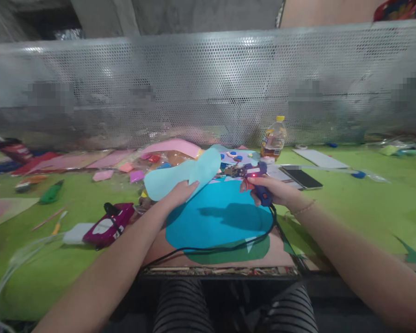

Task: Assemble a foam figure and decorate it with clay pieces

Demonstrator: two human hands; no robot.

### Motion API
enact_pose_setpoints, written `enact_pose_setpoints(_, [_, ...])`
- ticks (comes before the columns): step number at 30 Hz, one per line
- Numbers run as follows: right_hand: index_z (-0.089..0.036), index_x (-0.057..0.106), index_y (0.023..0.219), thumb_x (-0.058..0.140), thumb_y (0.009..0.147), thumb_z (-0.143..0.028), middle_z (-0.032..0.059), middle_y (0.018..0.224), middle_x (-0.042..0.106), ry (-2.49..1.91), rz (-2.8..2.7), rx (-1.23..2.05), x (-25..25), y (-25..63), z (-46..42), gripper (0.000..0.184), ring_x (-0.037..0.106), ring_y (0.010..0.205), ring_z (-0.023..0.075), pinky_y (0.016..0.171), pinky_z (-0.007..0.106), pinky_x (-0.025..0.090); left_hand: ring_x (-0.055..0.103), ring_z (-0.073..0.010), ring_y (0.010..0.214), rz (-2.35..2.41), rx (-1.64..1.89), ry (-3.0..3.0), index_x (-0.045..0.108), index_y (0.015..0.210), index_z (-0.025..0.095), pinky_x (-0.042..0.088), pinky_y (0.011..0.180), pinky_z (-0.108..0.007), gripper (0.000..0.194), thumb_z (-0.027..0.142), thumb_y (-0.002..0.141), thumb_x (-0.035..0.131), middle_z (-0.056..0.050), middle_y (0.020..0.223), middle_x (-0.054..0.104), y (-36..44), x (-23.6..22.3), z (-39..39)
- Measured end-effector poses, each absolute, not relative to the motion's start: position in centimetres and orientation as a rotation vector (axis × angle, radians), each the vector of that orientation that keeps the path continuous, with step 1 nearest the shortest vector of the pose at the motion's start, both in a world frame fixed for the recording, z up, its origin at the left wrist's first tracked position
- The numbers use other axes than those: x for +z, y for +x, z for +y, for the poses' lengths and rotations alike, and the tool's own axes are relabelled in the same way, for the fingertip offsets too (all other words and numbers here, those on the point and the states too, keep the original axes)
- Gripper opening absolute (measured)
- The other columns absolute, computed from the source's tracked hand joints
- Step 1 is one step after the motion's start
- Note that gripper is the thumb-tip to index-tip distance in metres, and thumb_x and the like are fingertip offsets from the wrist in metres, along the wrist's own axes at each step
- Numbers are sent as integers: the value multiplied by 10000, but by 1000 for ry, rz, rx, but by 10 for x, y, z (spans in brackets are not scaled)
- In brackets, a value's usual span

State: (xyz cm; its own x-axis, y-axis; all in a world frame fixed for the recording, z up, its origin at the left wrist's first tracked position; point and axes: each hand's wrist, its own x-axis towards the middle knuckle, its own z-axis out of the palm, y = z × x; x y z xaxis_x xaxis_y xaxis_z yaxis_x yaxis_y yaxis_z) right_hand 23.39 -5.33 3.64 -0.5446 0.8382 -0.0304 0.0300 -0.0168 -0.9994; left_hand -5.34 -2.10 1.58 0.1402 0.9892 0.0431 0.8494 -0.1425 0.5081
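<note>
"Left hand (184,192) and right hand (273,188): together?"
"Apart. The left pinches one pale-blue paper cut-out (180,175); the right is wrapped around one glue gun (255,170), nozzle close to the cut-out. Whether they touch, I can't tell."
"Where?"
"Above one bright-blue paper sheet (197,226), overlapping one green sheet (225,256) at the table's (360,217) near edge."
"Beyond?"
"One yellow-capped bottle (273,141), near the far edge; one black smartphone (304,177), right."

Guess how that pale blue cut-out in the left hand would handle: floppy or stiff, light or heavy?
The pale blue cut-out is probably light, looking sheet-thin. It seems fairly stiff: its right end juts past the left hand without drooping. Its flat, thin look suggests it might crease if squeezed.
</note>
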Motion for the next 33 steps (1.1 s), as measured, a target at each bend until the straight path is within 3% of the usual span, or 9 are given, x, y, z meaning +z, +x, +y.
enact_pose_setpoints(3, [-137, 630, 751, 624, 758, -436, 56, 835, 676, -1003, -1693, 1566, 31, 227, -53, 300, 514, 395, 58, 379, 201, 409, 607, -275, 1028, 1670, 772, 1903, 576, 1178, 121, 462, 865, -332, 556, 498, 812, 396, -115, 1123, 653, -55, 19, -17])
enact_pose_setpoints(6, [-143, 615, 696, 658, 729, -403, 43, 829, 676, -1104, -1692, 1496, 26, 221, -53, 265, 483, 368, 39, 378, 203, 396, 593, -273, 1047, 1715, 867, 1976, 602, 1130, 113, 439, 901, -338, 497, 440, 810, 407, -114, 1133, 647, -58, 18, -13])
enact_pose_setpoints(15, [-141, 632, 704, 653, 722, -438, 46, 845, 680, -1209, -1803, 1443, 18, 220, -51, 298, 485, 411, 48, 434, 231, 392, 612, -280, 961, 1784, 575, 2239, 642, 992, 108, 452, 825, -334, 427, 421, 813, 414, -136, 1021, 673, -53, 11, -14])
enact_pose_setpoints(18, [-146, 637, 713, 661, 710, -439, 26, 747, 673, -1208, -1872, 1483, 15, 219, -50, 295, 480, 417, 62, 464, 242, 391, 606, -258, 975, 1510, 479, 2354, 631, 1070, 156, 444, 851, -327, 471, 487, 814, 414, -92, 1079, 662, -50, 10, -20])
enact_pose_setpoints(23, [-164, 654, 674, 655, 708, -424, -8, 527, 585, -1187, -2021, 1533, 21, 218, -53, 261, 470, 430, 97, 507, 267, 391, 490, -270, 1178, 1211, 443, 2445, 558, 1219, 191, 371, 984, -351, 630, 588, 732, 514, -88, 1306, 531, -51, 14, -28])
enact_pose_setpoints(28, [-163, 648, 676, 655, 694, -403, -8, 528, 567, -1200, -2005, 1563, 25, 219, -53, 240, 471, 444, 103, 508, 273, 398, 595, -223, 999, 1337, 741, 2298, 632, 1049, 156, 469, 850, -322, 483, 472, 849, 327, -105, 1088, 650, -58, 23, -22])
enact_pose_setpoints(30, [-163, 648, 684, 660, 688, -386, -11, 538, 568, -1193, -2006, 1566, 24, 220, -53, 224, 480, 447, 101, 514, 270, 403, 549, -256, 1066, 1609, 764, 2445, 616, 1075, 164, 437, 907, -371, 399, 395, 799, 446, -116, 1123, 621, -61, 22, -18])
enact_pose_setpoints(33, [-160, 655, 696, 657, 695, -353, -16, 544, 575, -1156, -2014, 1568, 23, 220, -52, 192, 482, 438, 94, 519, 262, 406, 349, -392, 1253, 1973, 425, 2641, 523, 1224, 202, 326, 974, -545, 554, 385, 703, 578, -159, 1361, 424, -62, 15, -12])
